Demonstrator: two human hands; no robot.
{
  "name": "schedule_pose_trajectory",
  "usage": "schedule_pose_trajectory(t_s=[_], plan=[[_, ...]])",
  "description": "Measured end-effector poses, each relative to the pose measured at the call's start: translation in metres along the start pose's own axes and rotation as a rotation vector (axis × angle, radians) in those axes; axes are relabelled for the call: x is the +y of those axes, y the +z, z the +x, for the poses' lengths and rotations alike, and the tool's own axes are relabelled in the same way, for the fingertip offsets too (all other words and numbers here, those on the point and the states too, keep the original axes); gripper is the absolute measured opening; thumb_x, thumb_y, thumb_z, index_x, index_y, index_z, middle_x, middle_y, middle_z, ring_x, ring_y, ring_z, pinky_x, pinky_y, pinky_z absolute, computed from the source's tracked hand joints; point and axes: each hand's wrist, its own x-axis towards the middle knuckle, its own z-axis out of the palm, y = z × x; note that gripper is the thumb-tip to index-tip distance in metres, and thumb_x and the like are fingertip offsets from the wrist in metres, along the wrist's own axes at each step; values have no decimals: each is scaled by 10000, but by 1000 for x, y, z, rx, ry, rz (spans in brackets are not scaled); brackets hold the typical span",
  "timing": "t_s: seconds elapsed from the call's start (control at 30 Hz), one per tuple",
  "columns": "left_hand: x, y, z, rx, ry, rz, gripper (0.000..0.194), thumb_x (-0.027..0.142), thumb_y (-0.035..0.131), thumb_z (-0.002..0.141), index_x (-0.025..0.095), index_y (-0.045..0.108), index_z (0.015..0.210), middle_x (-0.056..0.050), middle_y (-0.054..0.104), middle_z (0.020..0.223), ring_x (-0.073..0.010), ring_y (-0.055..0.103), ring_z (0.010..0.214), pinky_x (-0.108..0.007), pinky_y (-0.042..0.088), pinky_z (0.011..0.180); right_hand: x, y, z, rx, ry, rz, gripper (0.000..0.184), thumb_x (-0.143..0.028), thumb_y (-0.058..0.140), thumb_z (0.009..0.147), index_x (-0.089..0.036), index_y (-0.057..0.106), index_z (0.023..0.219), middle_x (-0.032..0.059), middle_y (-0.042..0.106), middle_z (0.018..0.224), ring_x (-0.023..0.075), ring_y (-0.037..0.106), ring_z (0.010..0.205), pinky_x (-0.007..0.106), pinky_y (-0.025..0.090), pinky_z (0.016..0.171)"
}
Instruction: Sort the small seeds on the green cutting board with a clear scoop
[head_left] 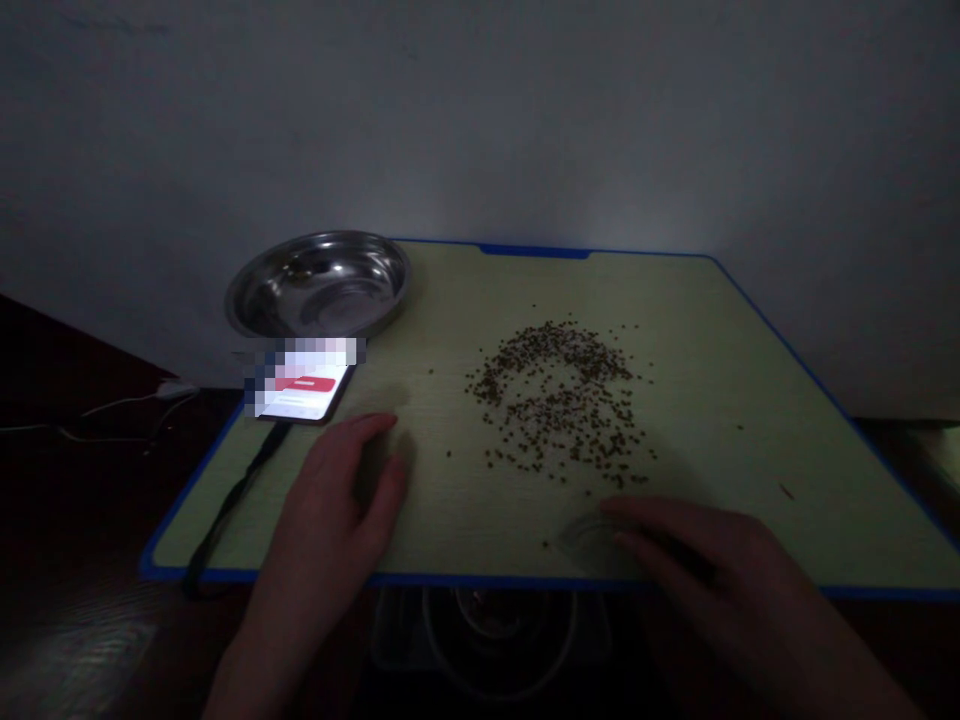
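Small dark seed-like grains (562, 395) lie scattered in a loose, roughly round patch on the pale yellow-green board (450, 300). My left hand (337, 490) is to the left of the grains, thumb and forefinger apart, nothing between them. On the near right side, my right hand (705, 550) points inward at the board, its fingers stretched out and a narrow gap between thumb and forefinger. A faint grey, see-through patch shows by those fingertips; I cannot tell if it is shadow, blur or something clear. No grains are visible in either hand.
A shiny steel basin (330, 290) stands at the back left. In front of it lies a lit phone (307, 385) with a dark strap (232, 510) hanging over the near edge. A round pot (499, 640) sits below the board's front. Behind is a wall (525, 120).
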Motion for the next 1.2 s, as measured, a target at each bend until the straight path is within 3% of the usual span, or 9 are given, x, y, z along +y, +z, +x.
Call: schedule_pose_trajectory(t_s=[0.27, 0.87, 1.2], plan=[[1, 0, 0, 8, -8, -6, 330, 387, 488, 911, 217, 567, 1183, -91, 653, 1181, -270, 632, 1094, -443, 513, 953, -8, 5, 5, -63, -46, 21, 268, -281, 504, 929, -298, 738, 1059, -3, 781, 1032, 207, 745, 895, 339, 618, 784], [0, -1, 0, 2, 8, -5, 323, 391, 483, 921, 224, 562, 1186, -91, 645, 1184, -271, 620, 1100, -462, 505, 964, -14, 9, 10, -36, -99, 12, 273, -269, 509, 923, -293, 739, 1070, 6, 784, 1022, 209, 748, 880, 334, 613, 779], [-4, 0, 0, 5, 24, -7, 310, 400, 485, 916, 233, 575, 1162, -89, 648, 1182, -280, 625, 1104, -475, 506, 972, -1, -10, 52, 44, -107, -215, 288, -292, 482, 945, -243, 730, 1084, 48, 781, 1026, 245, 744, 846, 374, 574, 739]])
